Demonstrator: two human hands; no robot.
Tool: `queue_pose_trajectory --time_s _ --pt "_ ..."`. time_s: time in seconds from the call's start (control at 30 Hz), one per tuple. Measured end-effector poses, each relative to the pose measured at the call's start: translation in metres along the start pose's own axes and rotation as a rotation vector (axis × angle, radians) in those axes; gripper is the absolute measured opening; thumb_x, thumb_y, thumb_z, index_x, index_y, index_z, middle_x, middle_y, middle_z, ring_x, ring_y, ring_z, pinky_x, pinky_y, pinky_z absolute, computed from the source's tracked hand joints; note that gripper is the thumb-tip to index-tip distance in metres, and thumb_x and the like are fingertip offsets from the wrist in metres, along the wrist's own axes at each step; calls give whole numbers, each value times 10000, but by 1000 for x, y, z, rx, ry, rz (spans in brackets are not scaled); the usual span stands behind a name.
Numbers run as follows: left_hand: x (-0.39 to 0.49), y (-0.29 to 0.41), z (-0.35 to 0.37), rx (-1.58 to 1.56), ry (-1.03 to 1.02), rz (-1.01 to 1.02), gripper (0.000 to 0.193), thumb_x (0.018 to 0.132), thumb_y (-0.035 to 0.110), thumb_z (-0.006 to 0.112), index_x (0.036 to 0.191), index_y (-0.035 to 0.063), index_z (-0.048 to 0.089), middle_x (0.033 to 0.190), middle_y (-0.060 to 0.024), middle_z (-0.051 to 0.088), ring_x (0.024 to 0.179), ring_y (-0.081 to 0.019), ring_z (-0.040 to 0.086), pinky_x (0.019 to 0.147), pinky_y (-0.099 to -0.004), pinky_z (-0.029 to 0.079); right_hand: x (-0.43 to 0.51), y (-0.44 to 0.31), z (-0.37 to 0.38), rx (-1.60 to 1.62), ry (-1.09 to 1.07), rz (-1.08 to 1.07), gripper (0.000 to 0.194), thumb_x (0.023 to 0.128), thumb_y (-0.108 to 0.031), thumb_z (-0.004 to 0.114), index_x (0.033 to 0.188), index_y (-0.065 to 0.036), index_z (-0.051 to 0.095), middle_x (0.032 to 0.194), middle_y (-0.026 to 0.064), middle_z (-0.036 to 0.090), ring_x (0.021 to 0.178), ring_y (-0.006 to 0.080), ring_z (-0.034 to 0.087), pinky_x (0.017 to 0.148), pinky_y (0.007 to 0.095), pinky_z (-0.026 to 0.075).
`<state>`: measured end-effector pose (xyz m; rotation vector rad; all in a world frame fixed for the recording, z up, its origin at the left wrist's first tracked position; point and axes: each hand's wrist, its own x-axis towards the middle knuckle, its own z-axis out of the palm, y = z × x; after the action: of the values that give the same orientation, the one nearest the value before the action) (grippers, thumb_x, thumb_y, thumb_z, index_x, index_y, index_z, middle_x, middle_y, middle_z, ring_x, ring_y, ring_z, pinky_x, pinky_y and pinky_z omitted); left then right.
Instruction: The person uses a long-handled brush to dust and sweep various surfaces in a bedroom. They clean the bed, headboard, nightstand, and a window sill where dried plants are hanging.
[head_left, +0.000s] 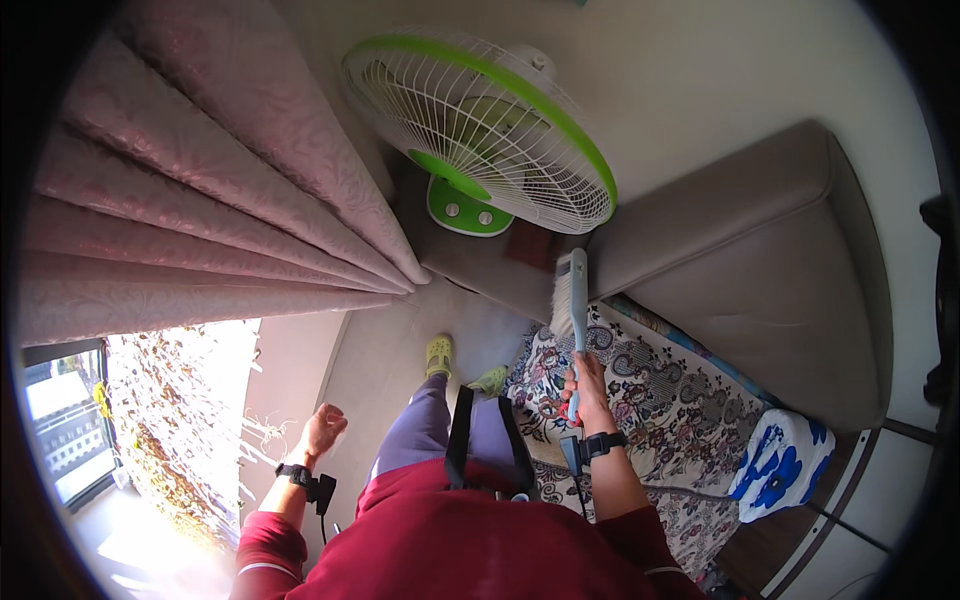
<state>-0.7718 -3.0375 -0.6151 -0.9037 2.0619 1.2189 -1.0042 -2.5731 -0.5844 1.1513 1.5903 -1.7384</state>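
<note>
My right hand (589, 382) grips the light blue handle of a hand brush (578, 292) with white bristles. The brush points away from me, its bristles facing left, over the edge of a floral-patterned seat cover (645, 390). Whether the bristles touch anything cannot be told. To the left, my left hand (325, 430) is raised with its fingers curled in and nothing seen in them. It is nearest to the sunlit window side. Straight ahead, a green and white fan (487, 131) stands on a grey upholstered surface (495, 281), tilted in this view.
Pink curtains (225, 187) hang at the left above a bright window opening (67, 420). A grey sofa backrest (757, 277) rises at the right. A blue and white cloth item (784, 466) lies on the seat's right end. Below are my feet in yellow-green clogs (439, 355).
</note>
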Motion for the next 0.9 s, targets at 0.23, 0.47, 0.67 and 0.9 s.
queue_pose_trajectory --time_s 0.23,0.47,0.67,0.9 --pt "-27 -57 -29 254 -80 -337 263 829 223 605 1016 39 595 835 -119 665 803 -201 640 717 -322 506 101 -29 27 71 46 -277 319 972 -412 406 1110 -129 459 599 -4 410 425 80 369 376 245 352" --pt "-42 38 18 -259 -29 -149 213 915 186 556 1038 12 572 940 -85 647 850 -166 626 765 -287 495 81 48 19 127 -68 -71 355 967 -428 397 1120 -125 498 570 -12 411 406 76 360 370 250 353" --pt "-40 -6 52 -73 -209 -101 189 897 167 585 1016 20 580 906 -86 657 849 -182 642 764 -298 508 -37 79 -37 -261 -157 62 384 988 -409 370 1124 -96 545 553 -22 367 400 64 319 367 229 307" --pt "-48 -32 41 -164 -7 -147 153 885 119 555 999 18 571 864 -60 644 798 -153 623 731 -281 497 53 122 50 -938 -307 -253 307 958 -389 432 968 -94 516 590 50 503 433 194 493 410 349 398"
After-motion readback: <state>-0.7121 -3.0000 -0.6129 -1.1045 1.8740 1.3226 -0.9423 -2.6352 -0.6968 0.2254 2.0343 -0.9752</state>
